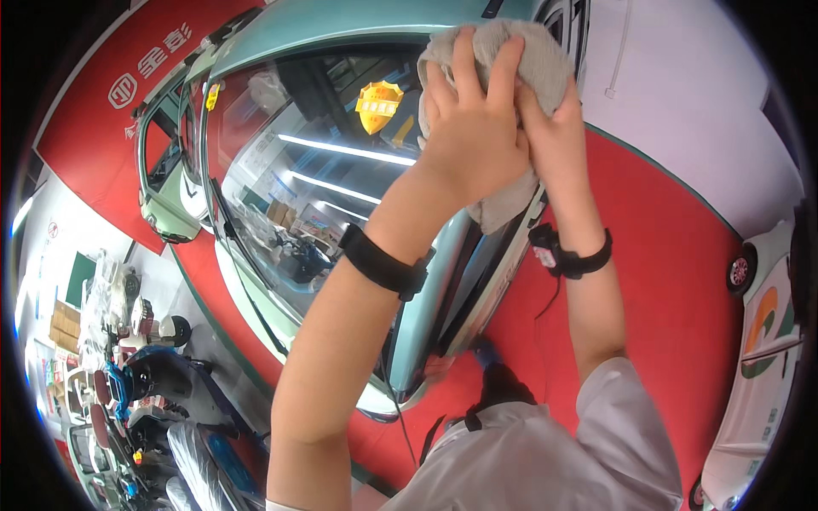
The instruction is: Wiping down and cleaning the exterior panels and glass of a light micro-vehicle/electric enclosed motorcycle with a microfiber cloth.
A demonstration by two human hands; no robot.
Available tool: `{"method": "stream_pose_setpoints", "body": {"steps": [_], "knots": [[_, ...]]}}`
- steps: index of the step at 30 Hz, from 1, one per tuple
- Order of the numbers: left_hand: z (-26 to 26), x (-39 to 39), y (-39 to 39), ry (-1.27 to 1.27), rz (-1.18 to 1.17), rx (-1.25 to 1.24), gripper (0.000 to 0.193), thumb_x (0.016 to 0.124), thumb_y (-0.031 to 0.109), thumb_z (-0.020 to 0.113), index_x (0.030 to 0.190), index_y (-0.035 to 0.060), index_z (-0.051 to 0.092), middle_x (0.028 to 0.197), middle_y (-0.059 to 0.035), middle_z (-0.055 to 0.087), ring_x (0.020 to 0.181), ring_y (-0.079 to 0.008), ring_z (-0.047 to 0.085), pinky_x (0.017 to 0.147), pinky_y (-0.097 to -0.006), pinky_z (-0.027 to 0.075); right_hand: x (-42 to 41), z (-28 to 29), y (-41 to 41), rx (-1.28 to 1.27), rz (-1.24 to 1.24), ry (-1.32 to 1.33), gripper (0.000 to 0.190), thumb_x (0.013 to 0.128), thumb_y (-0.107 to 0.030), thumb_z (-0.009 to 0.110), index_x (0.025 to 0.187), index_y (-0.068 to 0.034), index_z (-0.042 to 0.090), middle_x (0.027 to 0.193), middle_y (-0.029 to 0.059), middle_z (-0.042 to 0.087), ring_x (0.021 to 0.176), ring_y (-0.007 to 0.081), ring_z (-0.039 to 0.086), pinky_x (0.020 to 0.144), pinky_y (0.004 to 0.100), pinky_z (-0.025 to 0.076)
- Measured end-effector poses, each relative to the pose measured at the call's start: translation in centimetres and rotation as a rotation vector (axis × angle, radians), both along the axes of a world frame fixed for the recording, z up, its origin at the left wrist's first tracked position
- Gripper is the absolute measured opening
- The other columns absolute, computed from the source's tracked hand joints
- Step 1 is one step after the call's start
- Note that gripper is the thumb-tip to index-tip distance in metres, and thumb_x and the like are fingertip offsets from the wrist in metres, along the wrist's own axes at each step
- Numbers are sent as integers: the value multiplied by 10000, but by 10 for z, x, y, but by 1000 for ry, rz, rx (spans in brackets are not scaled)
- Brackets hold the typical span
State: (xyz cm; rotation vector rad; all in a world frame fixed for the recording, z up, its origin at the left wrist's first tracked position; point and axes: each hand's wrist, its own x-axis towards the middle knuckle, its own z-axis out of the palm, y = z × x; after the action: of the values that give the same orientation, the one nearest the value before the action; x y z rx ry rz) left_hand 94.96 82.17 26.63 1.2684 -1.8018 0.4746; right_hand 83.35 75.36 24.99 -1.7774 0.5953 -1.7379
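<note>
A crumpled grey-beige cloth [543,61] is held in both hands at the upper corner of a small teal vehicle, where the windshield [348,169] meets the roof [358,18]. My left hand [476,134] presses on the cloth with its fingers spread over it. Close beside it, my right hand [557,137] grips the cloth's right side, its thumb towards the left hand. A fold of cloth hangs below the palms. The cloth hides the corner behind it. Left of the hands, a yellow shield-shaped sticker [378,107] with writing is on the windshield.
Red flooring [645,255] surrounds the vehicle. Another white vehicle [760,358] stands at the far right, a pale green one [167,214] at the left. Several scooters, including a blue one [121,389], are parked lower left. A wiper [249,294] lies along the windshield. Black bands circle both wrists.
</note>
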Motion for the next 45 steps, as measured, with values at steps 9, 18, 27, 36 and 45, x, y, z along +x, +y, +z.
{"method": "stream_pose_setpoints", "body": {"steps": [9,18,27,36,45], "knots": [[-95,-5,111,-164,162,67,730,823,204,675,1526,240,482,1647,-283,213,1346,-671,268,1130,-733,240,8,-117,120,191,65,-18,472,1047,-156,547,1471,9,419,1388,243,607,1278,378,611,1050,422,485],[-141,-3,177,-300,189,212,668,827,288,651,1487,272,548,1657,-137,314,1317,-614,343,1143,-696,272,0,-189,183,482,347,-112,594,1065,-204,554,1553,28,306,1549,203,416,1426,306,446,1165,392,378],[-135,-16,158,-171,252,89,584,897,441,600,1433,210,581,1623,-178,341,1339,-595,325,1105,-708,267,-13,-114,187,20,-218,102,660,957,-272,720,1506,-64,418,1230,214,422,1152,350,508,1045,408,418],[-56,1,51,-191,188,-70,586,888,310,601,1441,144,502,1514,-166,408,1310,-562,371,1033,-664,341,15,-39,83,-122,-350,176,452,1022,-364,601,1280,-24,453,1212,321,557,1099,516,567,929,531,479],[9,-3,-56,-104,244,-214,612,883,304,620,1447,112,478,1514,-162,412,1291,-550,391,1041,-634,344,5,57,-30,-385,-545,599,442,1026,-422,520,1252,-42,539,1178,368,598,1005,503,649,847,541,545]]}}
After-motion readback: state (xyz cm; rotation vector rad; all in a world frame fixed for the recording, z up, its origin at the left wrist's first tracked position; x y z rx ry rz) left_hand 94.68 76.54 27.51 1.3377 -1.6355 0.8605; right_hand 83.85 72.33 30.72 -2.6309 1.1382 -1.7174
